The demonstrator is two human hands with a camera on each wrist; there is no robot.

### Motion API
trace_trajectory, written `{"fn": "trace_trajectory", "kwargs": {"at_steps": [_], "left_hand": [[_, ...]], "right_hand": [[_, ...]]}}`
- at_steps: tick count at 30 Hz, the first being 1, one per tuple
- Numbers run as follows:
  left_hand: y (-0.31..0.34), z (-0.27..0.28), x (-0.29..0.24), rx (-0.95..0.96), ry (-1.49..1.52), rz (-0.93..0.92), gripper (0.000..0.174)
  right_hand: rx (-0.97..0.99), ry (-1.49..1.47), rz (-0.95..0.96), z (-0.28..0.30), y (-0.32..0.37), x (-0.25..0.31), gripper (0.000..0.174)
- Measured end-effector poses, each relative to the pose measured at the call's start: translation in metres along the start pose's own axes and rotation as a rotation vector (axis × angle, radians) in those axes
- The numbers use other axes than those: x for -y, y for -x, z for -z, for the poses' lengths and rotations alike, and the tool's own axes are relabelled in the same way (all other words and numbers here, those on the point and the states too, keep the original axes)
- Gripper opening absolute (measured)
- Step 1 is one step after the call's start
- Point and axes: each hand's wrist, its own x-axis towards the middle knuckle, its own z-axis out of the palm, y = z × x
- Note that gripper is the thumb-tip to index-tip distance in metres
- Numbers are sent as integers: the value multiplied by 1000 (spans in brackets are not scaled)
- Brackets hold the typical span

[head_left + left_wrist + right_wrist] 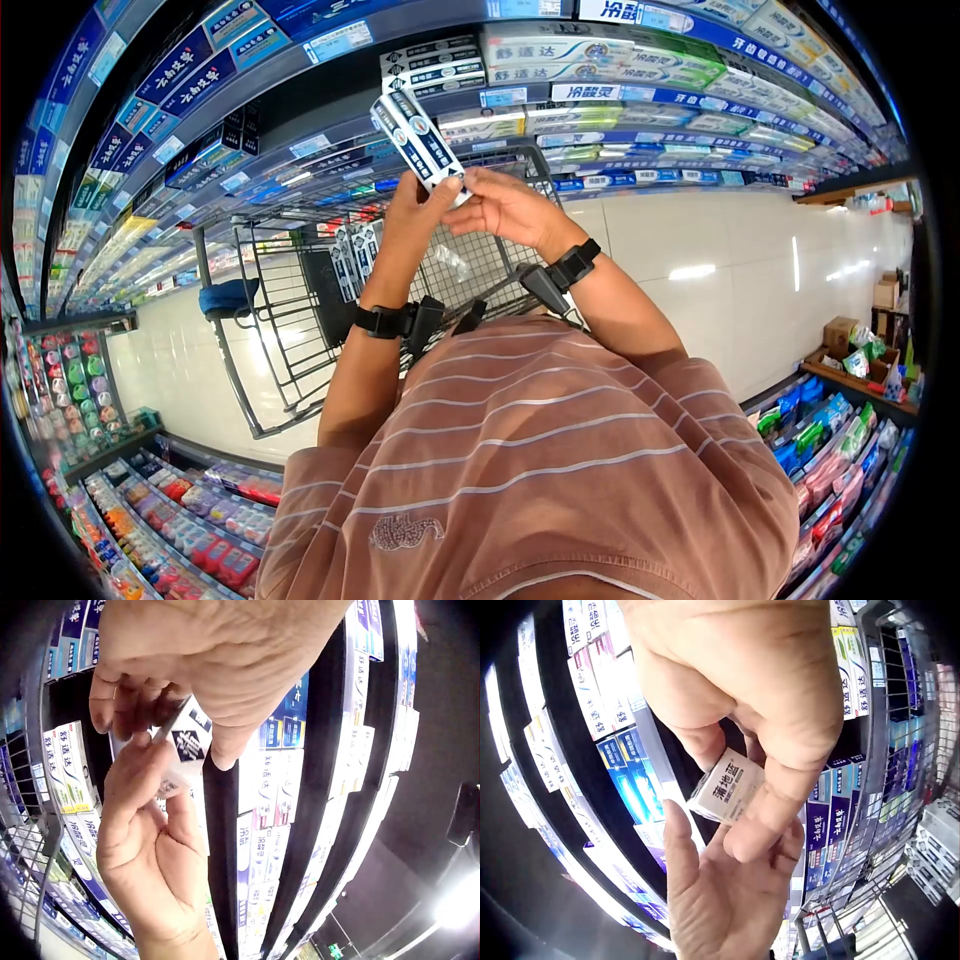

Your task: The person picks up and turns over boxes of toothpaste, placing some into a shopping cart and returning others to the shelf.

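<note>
Shelving packed with toothpaste boxes (605, 55) curved across the top of the head view, above a pale tiled floor (690, 260) that reflected the ceiling lights. Colourful packets (215, 520) filled more racks at the lower left, and others (835, 430) lay at the lower right beside brown cartons (840, 333). A person in a brown shirt (540, 440) with pale stripes held white-and-navy packaging (418, 138) at the upper centre, tilted, its far end reaching up toward the shelf; how many boxes made it up was hard to tell. The left hand (412, 212) gripped its lower part, thumb on one side and fingers on the other. The right hand (512, 208) pinched the near end between thumb and fingers, close beside the other hand. Just beyond the packaging, a stack of similar white-and-navy boxes (435, 62) sat on the shelf. Below the hands stood a wire shopping cart (275, 335), and inside it similar boxes (355, 260) leaned side by side next to a dark flat panel (325, 290). Something blue (228, 297) hung on the cart's bar at the left. Black straps (380, 320) circled both wrists, carrying small dark devices (543, 288).
</note>
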Motion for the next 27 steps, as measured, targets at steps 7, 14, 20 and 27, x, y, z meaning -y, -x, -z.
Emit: {"fn": "trace_trajectory", "kwargs": {"at_steps": [7,14,20,27], "left_hand": [[0,16,6,-54,-201,-77,35],[2,40,15,-10,-545,-317,42],[-4,45,7,-56,-541,-452,44],[-4,57,7,8,75,-98,32]], "right_hand": [[-65,323,-106,-5,2,8,38],[-281,255,210,-3,5,41,35],[-370,427,190,-6,4,48,39],[-444,401,151,-6,8,50,54]]}}
